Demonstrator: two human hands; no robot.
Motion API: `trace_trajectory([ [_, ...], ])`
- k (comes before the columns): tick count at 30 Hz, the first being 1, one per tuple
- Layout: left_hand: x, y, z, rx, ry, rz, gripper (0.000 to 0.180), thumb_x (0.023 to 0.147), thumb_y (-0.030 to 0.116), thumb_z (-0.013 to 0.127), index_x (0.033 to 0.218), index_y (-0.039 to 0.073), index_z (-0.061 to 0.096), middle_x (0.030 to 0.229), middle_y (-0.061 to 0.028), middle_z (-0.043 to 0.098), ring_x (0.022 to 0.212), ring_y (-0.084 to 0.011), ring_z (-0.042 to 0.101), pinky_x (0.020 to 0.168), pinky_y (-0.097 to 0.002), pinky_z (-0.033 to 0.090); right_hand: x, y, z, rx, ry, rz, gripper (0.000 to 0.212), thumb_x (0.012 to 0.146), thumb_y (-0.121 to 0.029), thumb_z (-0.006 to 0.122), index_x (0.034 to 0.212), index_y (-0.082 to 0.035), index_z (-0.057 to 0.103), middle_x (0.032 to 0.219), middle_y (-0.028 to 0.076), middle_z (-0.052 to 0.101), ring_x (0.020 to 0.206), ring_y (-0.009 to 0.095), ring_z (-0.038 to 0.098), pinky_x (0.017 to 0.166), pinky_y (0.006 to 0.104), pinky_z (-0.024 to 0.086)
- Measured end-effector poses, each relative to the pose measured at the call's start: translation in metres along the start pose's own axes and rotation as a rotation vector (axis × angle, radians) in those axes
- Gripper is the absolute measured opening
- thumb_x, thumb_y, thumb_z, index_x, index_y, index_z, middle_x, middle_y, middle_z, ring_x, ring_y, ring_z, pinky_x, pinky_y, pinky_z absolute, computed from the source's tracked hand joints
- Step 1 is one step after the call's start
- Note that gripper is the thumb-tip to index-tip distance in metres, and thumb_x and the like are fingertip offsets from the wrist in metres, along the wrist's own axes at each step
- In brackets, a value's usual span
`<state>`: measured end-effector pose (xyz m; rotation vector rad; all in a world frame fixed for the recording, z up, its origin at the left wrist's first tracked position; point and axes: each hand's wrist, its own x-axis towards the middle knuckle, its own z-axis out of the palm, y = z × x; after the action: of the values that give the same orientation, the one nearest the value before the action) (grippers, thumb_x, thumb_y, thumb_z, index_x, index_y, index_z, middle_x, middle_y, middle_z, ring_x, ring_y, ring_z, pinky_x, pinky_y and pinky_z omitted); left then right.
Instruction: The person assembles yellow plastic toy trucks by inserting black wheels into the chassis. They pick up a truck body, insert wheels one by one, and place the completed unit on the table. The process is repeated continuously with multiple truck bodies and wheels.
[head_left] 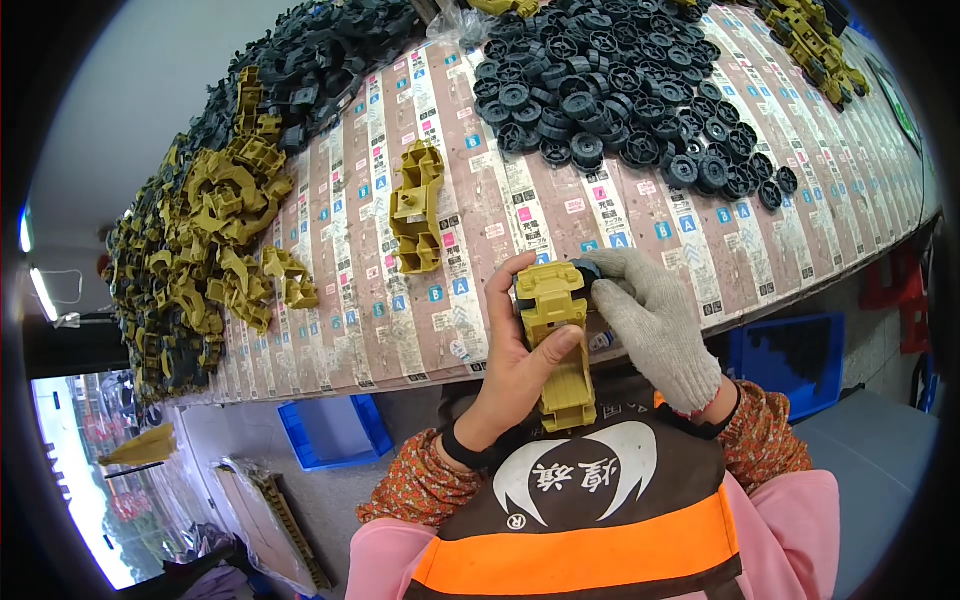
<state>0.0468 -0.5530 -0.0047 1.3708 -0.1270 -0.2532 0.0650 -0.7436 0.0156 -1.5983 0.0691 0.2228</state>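
Note:
Close to my apron, my bare left hand (508,385) grips a mustard-yellow plastic toy vehicle body (566,385), its thumb laid across the middle. The body is held lengthwise, with its far end over the table's near edge. My right hand (655,325), in a pale knit glove, pinches a dark toy wheel (588,270) against the right side of that far end. Another dark wheel partly shows on the left side, mostly hidden by my left fingers. Beyond my hands, a second yellow body (415,208) lies alone on the table.
A wide heap of dark wheels (590,95) covers the far middle of the table (470,320). Yellow bodies (225,200) pile up at left, beside dark plastic parts (310,75). More yellow bodies (815,50) lie far right. Blue bins (335,432) and red stools (905,300) stand below table height.

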Motion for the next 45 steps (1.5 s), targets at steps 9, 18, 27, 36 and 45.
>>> trace_trajectory([
  [9, 0.003, -0.006, -0.004, 0.146, -0.011, 0.05, 0.083, 0.1, 0.014, 0.076, 0.161, 0.016, 0.02, 0.141, -0.0107, 0.054, 0.127, -0.021, 0.057, 0.111, -0.0369, 0.047, -0.004, 0.004, 0.003, -0.225, -0.004, -0.301, 0.032, 0.099, -0.003, 0.061, 0.13, 0.002, 0.065, 0.108, 0.022, 0.074, 0.097, 0.033, 0.076, 0.085, 0.0398, 0.059],
  [18, -0.004, -0.01, -0.012, 0.435, -0.155, 0.154, 0.088, 0.097, 0.004, 0.076, 0.159, 0.01, 0.013, 0.144, -0.0137, 0.046, 0.129, -0.0238, 0.056, 0.113, -0.0394, 0.046, -0.009, -0.012, -0.002, -0.366, -0.052, -0.389, 0.034, 0.087, 0.003, 0.058, 0.12, 0.0, 0.065, 0.101, 0.026, 0.071, 0.095, 0.047, 0.072, 0.083, 0.047, 0.058],
  [27, 0.008, -0.004, -0.021, 0.058, -0.076, -0.005, 0.085, 0.096, 0.009, 0.08, 0.158, 0.017, 0.023, 0.136, -0.0102, 0.057, 0.122, -0.0189, 0.061, 0.107, -0.0368, 0.052, 0.068, -0.032, -0.029, -0.759, -0.183, -0.438, 0.02, 0.089, -0.01, 0.061, 0.107, -0.005, 0.068, 0.098, 0.022, 0.071, 0.09, 0.043, 0.071, 0.078, 0.0507, 0.057],
  [36, 0.003, 0.0, -0.034, -0.107, 0.105, -0.081, 0.076, 0.101, 0.015, 0.075, 0.161, 0.019, 0.029, 0.138, -0.0063, 0.056, 0.123, -0.018, 0.059, 0.107, -0.0353, 0.051, 0.154, -0.037, -0.043, -1.588, -0.074, -0.852, 0.027, 0.081, -0.004, 0.073, 0.107, -0.007, 0.068, 0.109, 0.012, 0.063, 0.101, 0.03, 0.066, 0.083, 0.0413, 0.059],
  [45, 0.006, -0.001, -0.034, -0.166, 0.177, -0.122, 0.073, 0.102, 0.013, 0.073, 0.161, 0.021, 0.031, 0.135, -0.0064, 0.057, 0.119, -0.0171, 0.06, 0.103, -0.0347, 0.053, 0.147, -0.045, -0.044, -1.564, -0.18, -0.747, 0.024, 0.081, -0.006, 0.075, 0.104, -0.004, 0.07, 0.11, 0.015, 0.063, 0.104, 0.032, 0.067, 0.087, 0.0423, 0.058],
])
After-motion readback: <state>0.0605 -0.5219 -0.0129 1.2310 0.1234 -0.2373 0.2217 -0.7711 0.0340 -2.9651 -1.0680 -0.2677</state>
